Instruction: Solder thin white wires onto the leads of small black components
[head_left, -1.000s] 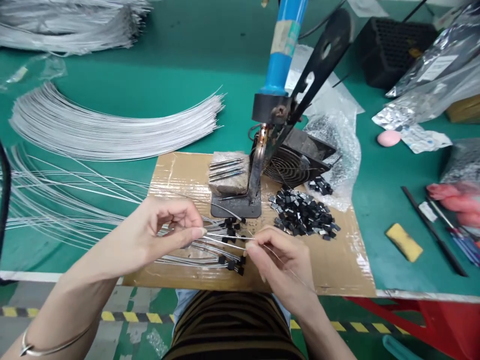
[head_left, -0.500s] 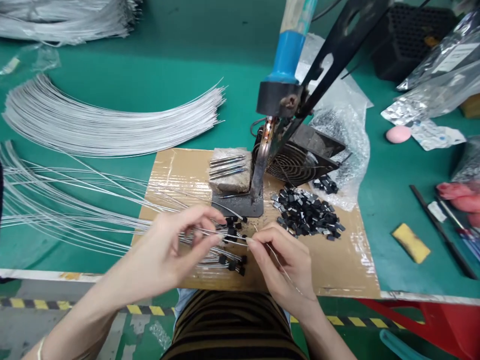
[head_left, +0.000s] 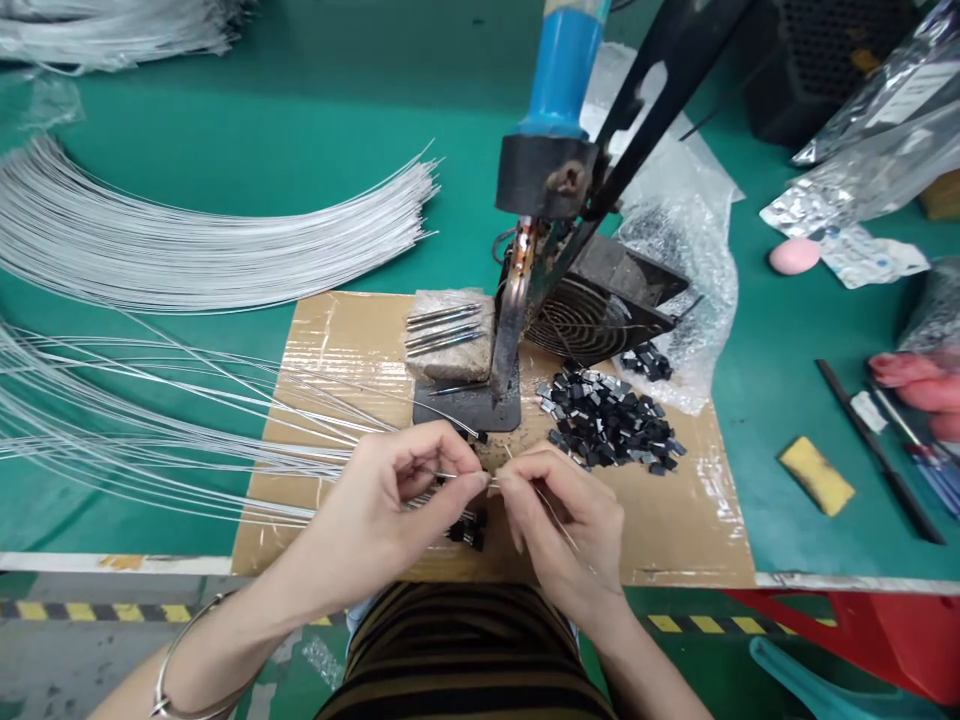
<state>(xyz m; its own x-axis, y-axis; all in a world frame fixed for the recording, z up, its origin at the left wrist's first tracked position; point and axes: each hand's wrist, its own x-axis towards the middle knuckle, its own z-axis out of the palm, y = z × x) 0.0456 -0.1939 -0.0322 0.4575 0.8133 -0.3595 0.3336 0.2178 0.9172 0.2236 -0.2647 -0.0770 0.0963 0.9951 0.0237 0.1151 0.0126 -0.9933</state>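
Since the earlier frame, the left hand point(head_left: 405, 505) has shifted rightward along the white wire point(head_left: 492, 482), closing most of the gap to the right hand point(head_left: 577, 510). We locate the white wire between the 2 hands, above the cardboard point(head_left: 675, 530), with only a short length exposed. Left thumb and index fingers pinch it; right thumb and index fingers pinch its far end. A thin strand point(head_left: 556, 519) crosses the right palm.

Risks, as we judge them:

1. Uneven pull between the 2 pinches could bend or slip the short exposed length.
2. The thin strand could snag if the right hand turns.
3. Lowering the left wrist could disturb the connectors point(head_left: 469, 530) partly hidden beneath it, or tangle the loose wires point(head_left: 187, 430).
4. Raising either hand could bring skin against the soldering iron point(head_left: 514, 300), whose tip points down just behind; we cannot tell whether it is hot.
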